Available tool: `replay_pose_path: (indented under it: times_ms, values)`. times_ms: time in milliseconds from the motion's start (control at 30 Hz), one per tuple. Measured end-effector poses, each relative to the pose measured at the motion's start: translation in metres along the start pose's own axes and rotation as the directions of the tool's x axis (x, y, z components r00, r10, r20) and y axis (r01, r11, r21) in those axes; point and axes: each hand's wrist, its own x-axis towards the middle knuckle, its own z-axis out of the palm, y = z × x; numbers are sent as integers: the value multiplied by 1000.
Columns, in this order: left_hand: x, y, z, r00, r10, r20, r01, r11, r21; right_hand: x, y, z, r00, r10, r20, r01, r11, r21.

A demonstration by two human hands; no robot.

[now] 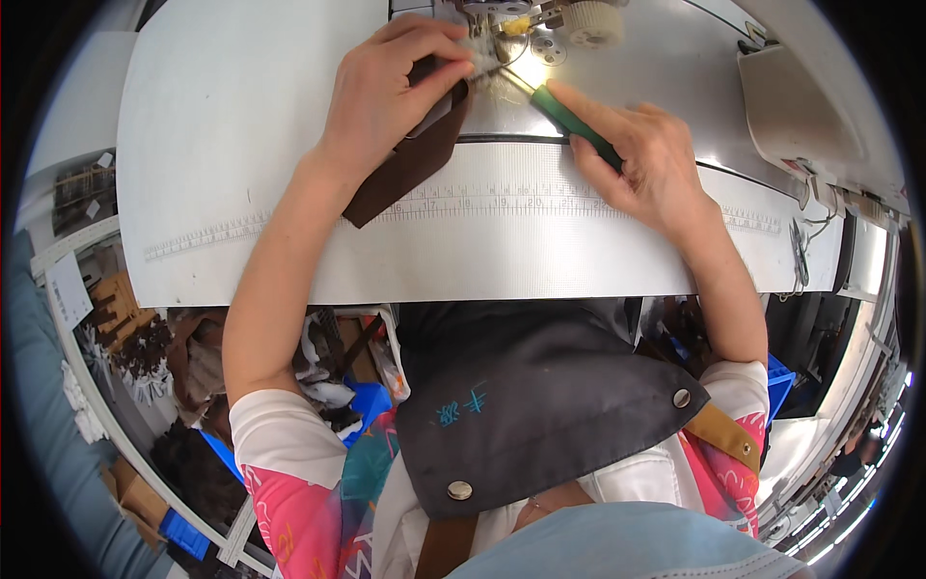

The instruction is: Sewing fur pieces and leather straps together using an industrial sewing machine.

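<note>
At the top centre, my left hand (381, 101) pinches a dark brown strip (415, 164) of leather or cloth between thumb and fingers. The strip's free end hangs toward me over the white table. White fluffy fibre (485, 58) lies at the strip's far end, beside my left fingertips. My right hand (646, 159) is closed around a green-handled tool (582, 125), index finger stretched along it. The tool's slim metal shaft points at the fluff under the sewing machine head (497, 8); its tip is hard to make out.
A shiny metal machine bed (666, 72) fills the top right, with a ridged cream wheel (591, 24) above. A printed ruler scale (463, 203) crosses the white table. Small snips (799, 253) lie at its right edge. Below left are blue bins (367, 410) and brown scraps.
</note>
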Motion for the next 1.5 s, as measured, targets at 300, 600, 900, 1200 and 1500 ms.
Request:
replay_pose_path:
  times_ms: [300, 600, 900, 1200, 1500]
  values:
    - [27, -12, -13, 979, -165, 123, 159, 985, 62, -8, 25, -9, 983, 150, -109, -154, 987, -34]
    - [20, -10, -28, 978, -153, 139, 137, 984, 117, -2, 27, -21, 945, 323, -53, -324, 946, -3]
    - [32, -7, -23, 982, -157, 109, 176, 965, -194, -24, 44, -39, 916, 377, -137, -387, 921, -56]
    - [124, -70, -14, 901, -399, -169, 207, 740, -640, -16, 51, -38, 923, 351, -155, -356, 934, -5]
    - [124, -197, -83, 839, -302, -452, -64, 770, -634, -16, 39, -37, 942, 293, -166, -291, 956, 36]
